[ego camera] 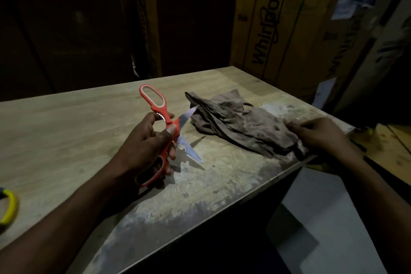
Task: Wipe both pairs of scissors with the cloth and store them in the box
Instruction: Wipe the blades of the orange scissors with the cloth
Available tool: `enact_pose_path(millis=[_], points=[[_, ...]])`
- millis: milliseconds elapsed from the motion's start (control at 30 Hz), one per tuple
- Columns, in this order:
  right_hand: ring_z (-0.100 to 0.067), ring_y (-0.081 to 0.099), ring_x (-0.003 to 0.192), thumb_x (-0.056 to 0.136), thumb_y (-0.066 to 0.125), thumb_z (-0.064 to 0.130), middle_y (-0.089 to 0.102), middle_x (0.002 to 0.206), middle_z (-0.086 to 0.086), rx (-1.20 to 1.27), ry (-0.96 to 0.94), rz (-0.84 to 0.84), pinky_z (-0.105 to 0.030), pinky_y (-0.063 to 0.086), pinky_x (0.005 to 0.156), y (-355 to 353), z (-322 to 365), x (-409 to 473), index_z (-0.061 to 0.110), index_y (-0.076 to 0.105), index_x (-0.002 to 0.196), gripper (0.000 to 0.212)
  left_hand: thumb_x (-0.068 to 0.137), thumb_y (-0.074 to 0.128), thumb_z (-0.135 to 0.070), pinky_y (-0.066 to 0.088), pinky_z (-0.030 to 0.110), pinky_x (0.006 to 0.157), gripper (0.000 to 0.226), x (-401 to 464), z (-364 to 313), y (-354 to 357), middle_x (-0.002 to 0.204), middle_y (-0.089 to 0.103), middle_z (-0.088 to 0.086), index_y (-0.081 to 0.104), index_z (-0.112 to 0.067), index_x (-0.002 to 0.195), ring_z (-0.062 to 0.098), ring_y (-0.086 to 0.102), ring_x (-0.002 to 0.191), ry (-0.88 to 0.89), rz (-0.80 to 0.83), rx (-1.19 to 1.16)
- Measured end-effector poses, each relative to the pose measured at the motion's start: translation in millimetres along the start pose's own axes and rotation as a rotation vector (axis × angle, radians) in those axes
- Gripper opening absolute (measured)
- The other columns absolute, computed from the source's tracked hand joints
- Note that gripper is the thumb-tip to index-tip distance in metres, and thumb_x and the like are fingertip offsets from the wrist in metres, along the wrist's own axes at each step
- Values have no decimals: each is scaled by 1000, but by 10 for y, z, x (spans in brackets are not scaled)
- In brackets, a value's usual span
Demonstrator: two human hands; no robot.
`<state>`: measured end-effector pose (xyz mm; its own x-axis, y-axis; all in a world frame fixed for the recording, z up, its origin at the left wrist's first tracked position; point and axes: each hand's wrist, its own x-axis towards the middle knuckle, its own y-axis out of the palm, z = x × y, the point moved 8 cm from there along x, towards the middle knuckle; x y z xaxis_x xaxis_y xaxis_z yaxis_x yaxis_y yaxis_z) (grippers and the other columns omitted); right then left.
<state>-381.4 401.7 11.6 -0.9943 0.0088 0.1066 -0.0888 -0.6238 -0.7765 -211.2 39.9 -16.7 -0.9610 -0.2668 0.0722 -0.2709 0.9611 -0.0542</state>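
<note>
My left hand (146, 140) grips a pair of red-handled scissors (164, 118) near the pivot, above the wooden table (66, 129). The blades are spread wide apart, one pointing up toward the cloth, the other down to the right. A crumpled brown cloth (235, 122) lies on the table to the right of the scissors. My right hand (320, 135) rests on the cloth's right end with fingers curled over it. A yellow handle (10, 207), possibly of the second pair of scissors, shows at the left frame edge. No storage box is in view.
Tall cardboard appliance cartons (278, 24) stand behind the table at the back right. The table's right edge (278, 176) drops to a pale floor (322, 229). The room is dim, and the back left is dark.
</note>
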Motion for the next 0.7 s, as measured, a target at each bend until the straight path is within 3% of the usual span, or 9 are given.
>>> enact_pose_path(millis=[67,133,200,267,300,400,467,567,700], points=[[-22,53,43,80,74,67,53,38,-2,-9,108,106,-27,38,53,36,16,-3,8,56,49,69,104,62,-33,51,42,51,27,-10,-39,38,72,68,21,54,-29,129,34,57,50,13,3,13],[-17,57,40,77,84,55,66,50,-8,26,162,223,-23,41,47,123,100,1,4,66,58,57,103,62,-32,51,40,49,29,-14,-56,22,72,68,19,55,-28,130,35,57,51,16,-8,15],[-18,66,55,79,88,37,74,71,-13,238,174,278,-31,51,55,205,201,24,2,72,69,39,102,62,-31,52,40,50,29,-2,-61,-12,72,68,19,55,-28,131,36,58,53,20,-13,13],[-23,70,84,86,82,29,78,90,-7,612,161,204,-39,51,73,157,316,69,12,77,80,18,102,61,-30,53,40,49,29,30,-72,-57,73,69,21,56,-29,130,37,59,55,29,-22,12],[-23,68,92,89,78,28,77,90,-1,800,113,128,-40,48,79,65,392,107,19,78,79,14,102,60,-29,54,40,48,28,44,-82,-84,73,69,22,56,-29,130,37,60,55,38,-30,12],[-22,68,104,94,74,34,73,94,6,1052,-169,-135,-42,51,89,-323,698,111,28,75,75,20,101,60,-27,55,40,48,30,87,-89,-172,73,69,21,56,-27,131,36,62,57,47,-49,-12],[-21,71,107,98,70,35,76,103,6,997,-408,-189,-36,58,87,-452,1044,-40,23,76,94,14,100,60,-29,54,38,47,31,91,-71,-206,73,68,22,57,-24,131,35,60,54,21,-43,-36],[-13,74,90,99,71,25,78,96,1,747,-670,-98,-27,58,72,-218,1571,-359,11,74,102,15,103,54,-40,53,38,45,33,44,-35,-211,76,65,23,60,-19,127,32,57,50,-32,-18,-55],[-7,74,99,96,74,13,79,100,7,485,-792,148,-35,61,89,633,1804,-643,16,80,104,11,107,51,-45,50,42,53,28,23,21,-293,73,63,21,63,-22,119,30,55,48,-59,-15,-22]])
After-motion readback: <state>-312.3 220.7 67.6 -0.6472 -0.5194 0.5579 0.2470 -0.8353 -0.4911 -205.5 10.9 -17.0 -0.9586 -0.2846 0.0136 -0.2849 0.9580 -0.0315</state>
